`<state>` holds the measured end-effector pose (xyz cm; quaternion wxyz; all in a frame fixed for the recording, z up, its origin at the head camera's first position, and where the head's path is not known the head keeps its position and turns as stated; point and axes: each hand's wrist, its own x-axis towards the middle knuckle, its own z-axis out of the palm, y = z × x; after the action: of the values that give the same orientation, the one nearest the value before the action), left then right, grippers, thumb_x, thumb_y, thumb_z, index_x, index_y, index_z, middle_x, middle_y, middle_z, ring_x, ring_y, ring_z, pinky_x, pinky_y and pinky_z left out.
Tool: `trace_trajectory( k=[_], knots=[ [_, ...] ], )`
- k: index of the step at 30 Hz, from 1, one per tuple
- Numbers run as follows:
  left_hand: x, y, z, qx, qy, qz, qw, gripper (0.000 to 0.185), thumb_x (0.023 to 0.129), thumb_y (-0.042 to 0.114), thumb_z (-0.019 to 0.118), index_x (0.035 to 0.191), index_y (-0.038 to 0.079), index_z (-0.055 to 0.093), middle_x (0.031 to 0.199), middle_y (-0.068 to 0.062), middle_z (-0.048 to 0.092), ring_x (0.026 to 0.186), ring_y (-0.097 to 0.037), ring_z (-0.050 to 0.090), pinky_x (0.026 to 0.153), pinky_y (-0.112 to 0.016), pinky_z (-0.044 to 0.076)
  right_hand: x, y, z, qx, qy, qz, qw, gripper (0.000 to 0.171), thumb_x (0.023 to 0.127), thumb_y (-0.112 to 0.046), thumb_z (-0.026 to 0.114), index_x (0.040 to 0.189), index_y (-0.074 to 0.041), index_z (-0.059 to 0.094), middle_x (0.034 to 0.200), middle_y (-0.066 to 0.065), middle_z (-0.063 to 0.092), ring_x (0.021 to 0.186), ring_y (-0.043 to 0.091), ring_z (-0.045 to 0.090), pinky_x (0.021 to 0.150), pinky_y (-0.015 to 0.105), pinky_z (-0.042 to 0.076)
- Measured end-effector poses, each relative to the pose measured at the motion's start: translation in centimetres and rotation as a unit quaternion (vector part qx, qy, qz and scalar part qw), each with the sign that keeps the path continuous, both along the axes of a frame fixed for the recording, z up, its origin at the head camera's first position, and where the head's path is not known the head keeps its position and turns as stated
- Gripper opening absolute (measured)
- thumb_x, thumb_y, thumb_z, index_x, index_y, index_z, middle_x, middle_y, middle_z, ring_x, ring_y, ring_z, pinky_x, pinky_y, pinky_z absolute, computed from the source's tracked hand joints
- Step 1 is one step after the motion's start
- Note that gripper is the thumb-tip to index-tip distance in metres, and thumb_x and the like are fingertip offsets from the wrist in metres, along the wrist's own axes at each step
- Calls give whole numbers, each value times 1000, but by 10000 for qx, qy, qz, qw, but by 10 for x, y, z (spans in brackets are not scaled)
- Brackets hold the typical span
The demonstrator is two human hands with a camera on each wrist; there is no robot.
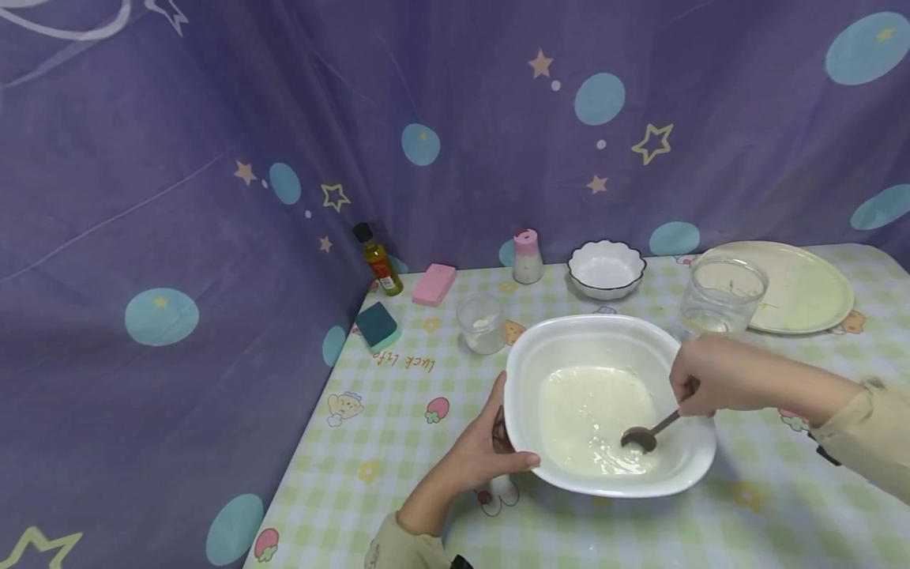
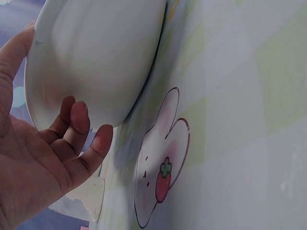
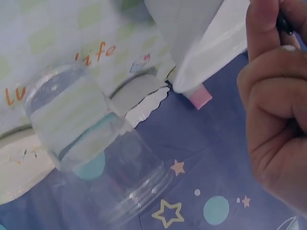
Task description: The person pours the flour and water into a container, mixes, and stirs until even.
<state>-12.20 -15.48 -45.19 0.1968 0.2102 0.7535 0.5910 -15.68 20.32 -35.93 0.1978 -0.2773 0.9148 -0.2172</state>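
A large white bowl point(image 1: 604, 484) stands on the table, holding a pale, creamy liquid point(image 1: 586, 411). My left hand point(image 1: 478, 452) holds its left side, thumb at the rim. In the left wrist view the bent fingers of that hand point(image 2: 43, 163) are by the bowl's outer wall point(image 2: 100, 52). Over the bowl's right side, my right hand point(image 1: 732, 371) grips the handle of a dark spoon point(image 1: 640, 439), whose head sits in the liquid. The right wrist view shows the curled fingers of this hand point(image 3: 278, 110), with only a bit of the dark handle point(image 3: 285, 24) visible.
Behind the bowl are a small clear cup of white powder point(image 1: 483, 336), a pink-capped shaker point(image 1: 528, 261), a scalloped dish point(image 1: 607, 270), a glass jar point(image 1: 721, 296) and a round plate point(image 1: 817, 296). Far left stand an oil bottle point(image 1: 382, 267), a pink block point(image 1: 434, 284) and a sponge point(image 1: 378, 325).
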Motion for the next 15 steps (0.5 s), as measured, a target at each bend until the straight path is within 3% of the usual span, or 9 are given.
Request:
trace_trajectory(
  k=[5,10,15],
  knots=[
    [0,1,2,19,-83,-8,10000,117,81,14,80,155,33,-9,121,-22,60,87,-16,65,82,-36,55,2,-8,-8,-296,-294,171,9990,21,76,-8,77,63,-20,66,56,-13,56,51,4,54,49,21,45],
    [4,3,17,121,-176,-53,9998,117,82,12,79,156,23,-11,121,-27,58,87,-15,64,83,-37,54,1,-17,-21,-668,219,447,9965,23,76,-10,78,62,-24,66,53,-18,52,51,-1,47,49,20,41],
    [8,5,28,148,-215,-63,9996,116,82,11,79,156,22,-10,123,-28,57,88,-14,64,83,-38,54,1,-30,-32,-953,566,473,9927,21,76,-11,78,63,-24,67,56,-20,52,53,-2,44,51,20,40]
  ],
)
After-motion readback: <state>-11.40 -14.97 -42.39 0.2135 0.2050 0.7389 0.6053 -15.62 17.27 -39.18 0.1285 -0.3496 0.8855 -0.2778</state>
